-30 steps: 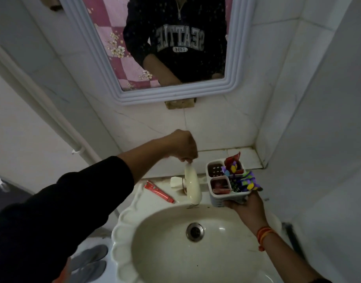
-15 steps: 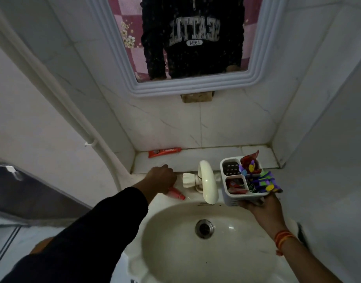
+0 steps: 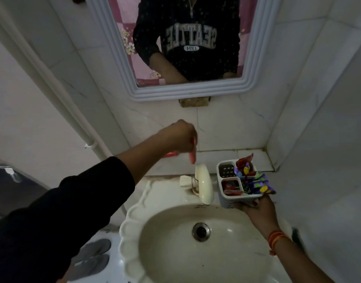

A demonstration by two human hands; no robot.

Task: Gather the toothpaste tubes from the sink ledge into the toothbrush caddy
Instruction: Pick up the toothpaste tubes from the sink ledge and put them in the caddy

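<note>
My left hand hovers above the tap, shut on a small red toothpaste tube that dangles blurred from its fingers. Partly hidden behind that wrist, a second red tube lies on the tiled ledge. My right hand holds the white toothbrush caddy from below, right of the tap. In the caddy are red tubes, with purple and yellow brushes sticking out; its back-left compartment looks empty.
The cream tap stands between my two hands over the scalloped sink. A framed mirror hangs above. A white pipe runs down the left wall. Grey slippers lie on the floor at the lower left.
My left hand took the red tube off the sink rim and lifted it up and to the right, above the tap. The caddy stays in my right hand.
</note>
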